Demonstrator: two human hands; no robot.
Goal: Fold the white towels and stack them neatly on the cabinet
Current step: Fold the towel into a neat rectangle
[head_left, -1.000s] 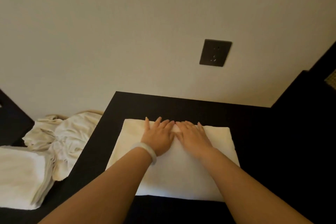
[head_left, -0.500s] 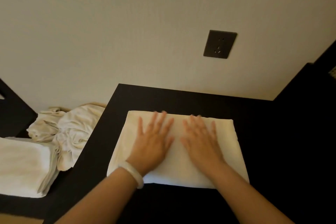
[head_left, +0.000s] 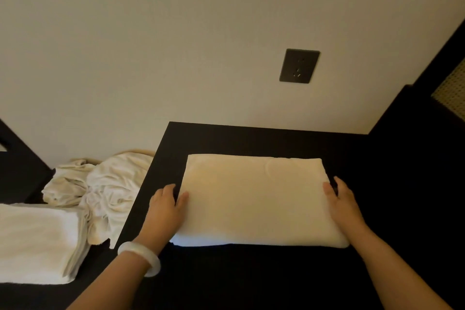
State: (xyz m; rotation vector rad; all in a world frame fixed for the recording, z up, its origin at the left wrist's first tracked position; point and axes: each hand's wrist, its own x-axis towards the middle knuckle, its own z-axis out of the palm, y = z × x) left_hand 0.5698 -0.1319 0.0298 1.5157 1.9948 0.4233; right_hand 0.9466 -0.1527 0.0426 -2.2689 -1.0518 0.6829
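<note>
A folded white towel (head_left: 254,199) lies flat on the black cabinet top (head_left: 251,141). My left hand (head_left: 166,209), with a white bangle on its wrist, holds the towel's left edge, thumb on top and fingers down its side. My right hand (head_left: 344,204) holds the right edge the same way. Whether the fingers reach under the towel is hidden. To the left, on a lower dark surface, a stack of folded white towels (head_left: 32,241) sits in front of a crumpled heap of unfolded white towels (head_left: 108,189).
A cream wall rises straight behind the cabinet and carries a dark wall socket (head_left: 299,65). Tall dark furniture (head_left: 415,133) borders the cabinet on the right. Another dark piece (head_left: 17,166) stands at the far left behind the towel heap.
Both hands have left the middle of the towel, where they pressed it flat, and slid apart to its left and right edges. The towel now lies smooth.
</note>
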